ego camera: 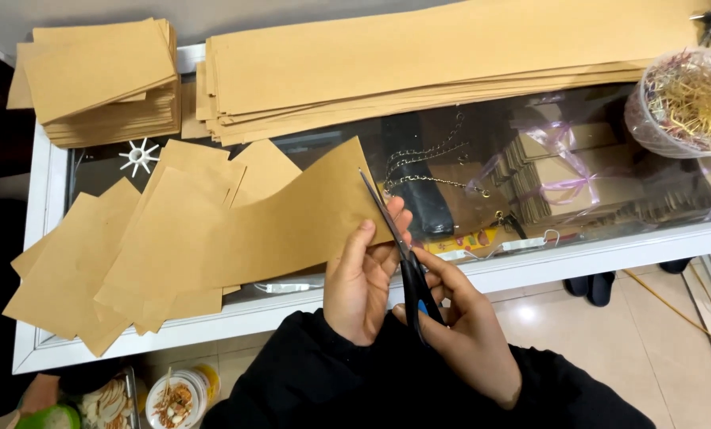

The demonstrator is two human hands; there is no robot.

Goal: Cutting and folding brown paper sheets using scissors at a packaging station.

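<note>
My left hand (361, 278) pinches the right end of a long brown kraft paper strip (292, 222) that curves over the glass counter. My right hand (466, 330) grips black-handled scissors (399, 246), fingers through the loops. The blades point up and away, lying against the strip's right edge just beside my left fingertips. Black sleeves cover both forearms.
Cut brown paper pieces (125, 254) lie fanned on the counter's left. A stack of squares (101, 79) sits at the back left, a pile of long strips (419, 63) across the back. A clear bag of gold ties (685, 103) is far right. The white counter frame (578, 258) edges the glass.
</note>
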